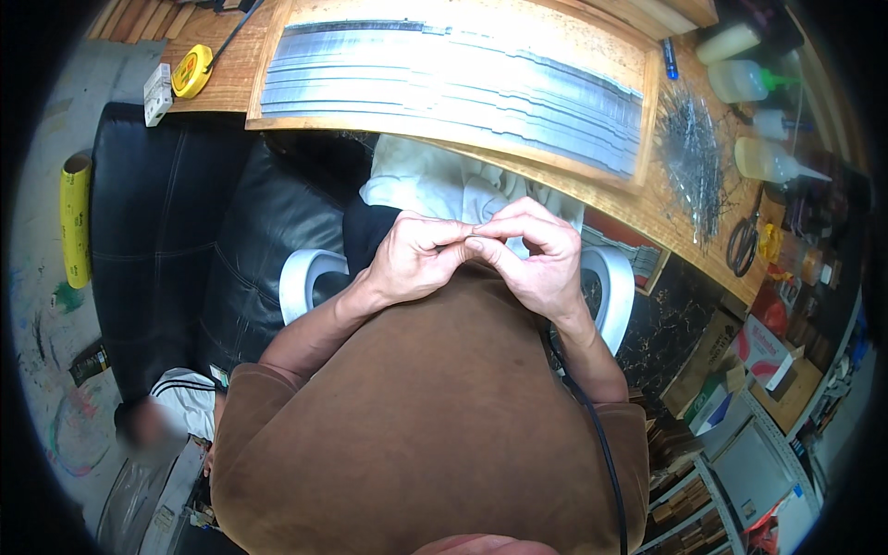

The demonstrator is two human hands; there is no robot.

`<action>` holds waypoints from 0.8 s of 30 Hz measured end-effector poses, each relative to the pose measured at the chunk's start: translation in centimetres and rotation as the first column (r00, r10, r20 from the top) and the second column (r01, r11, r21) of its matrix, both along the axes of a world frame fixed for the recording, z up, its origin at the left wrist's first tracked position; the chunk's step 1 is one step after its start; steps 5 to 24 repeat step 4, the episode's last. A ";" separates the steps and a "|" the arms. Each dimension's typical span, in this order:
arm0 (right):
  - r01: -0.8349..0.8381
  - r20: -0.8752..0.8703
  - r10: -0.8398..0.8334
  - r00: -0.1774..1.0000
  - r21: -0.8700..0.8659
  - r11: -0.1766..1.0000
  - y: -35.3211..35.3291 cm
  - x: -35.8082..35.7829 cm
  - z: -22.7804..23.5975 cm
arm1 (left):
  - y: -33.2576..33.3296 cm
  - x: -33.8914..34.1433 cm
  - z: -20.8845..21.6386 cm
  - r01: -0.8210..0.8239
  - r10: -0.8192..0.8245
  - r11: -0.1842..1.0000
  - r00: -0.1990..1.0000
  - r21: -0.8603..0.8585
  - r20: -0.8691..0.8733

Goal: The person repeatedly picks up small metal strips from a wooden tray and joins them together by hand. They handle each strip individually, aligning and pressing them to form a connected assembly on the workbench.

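In front of my chest, my left hand point(416, 260) and my right hand point(539, 258) meet at the fingertips. Thumb and forefinger of each are pinched together, and whatever lies between them is too small to make out. Beyond them, on the wooden table point(546, 185), rests a shallow wooden frame point(260, 104) with rows of thin grey strips point(444, 88) laid across it; bright glare washes out part of them. A loose heap of thin dark metal pieces point(692, 162) lies right of the frame.
Black-handled scissors point(743, 242), squeeze bottles point(766, 159) and a blue marker point(669, 58) lie at the table's right. A yellow tape measure point(192, 72) sits at the left end. White chair armrests point(307, 282) flank me. A black sofa point(139, 213) stands left; another person point(185, 402) is behind.
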State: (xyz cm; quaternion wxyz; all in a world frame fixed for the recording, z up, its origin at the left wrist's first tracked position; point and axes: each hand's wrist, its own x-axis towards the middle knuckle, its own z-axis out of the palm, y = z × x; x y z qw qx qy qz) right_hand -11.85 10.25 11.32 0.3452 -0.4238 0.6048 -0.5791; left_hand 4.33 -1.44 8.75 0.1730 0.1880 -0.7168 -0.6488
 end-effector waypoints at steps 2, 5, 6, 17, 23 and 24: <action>-0.018 -0.010 0.018 1.000 0.005 1.000 0.1 -0.2 -0.1 | 0.0 0.1 -0.2 -0.003 0.003 1.000 1.000 -0.004 -0.007; 0.001 0.004 -0.001 1.000 0.003 1.000 0.0 0.0 -0.1 | 0.0 0.1 0.0 0.004 -0.004 1.000 1.000 0.010 0.015; 0.001 0.004 -0.001 1.000 0.003 1.000 0.0 0.0 -0.1 | 0.0 0.1 0.0 0.004 -0.004 1.000 1.000 0.010 0.015; 0.001 0.004 -0.001 1.000 0.003 1.000 0.0 0.0 -0.1 | 0.0 0.1 0.0 0.004 -0.004 1.000 1.000 0.010 0.015; 0.001 0.004 -0.001 1.000 0.003 1.000 0.0 0.0 -0.1 | 0.0 0.1 0.0 0.004 -0.004 1.000 1.000 0.010 0.015; 0.001 0.004 -0.001 1.000 0.003 1.000 0.0 0.0 -0.1 | 0.0 0.1 0.0 0.004 -0.004 1.000 1.000 0.010 0.015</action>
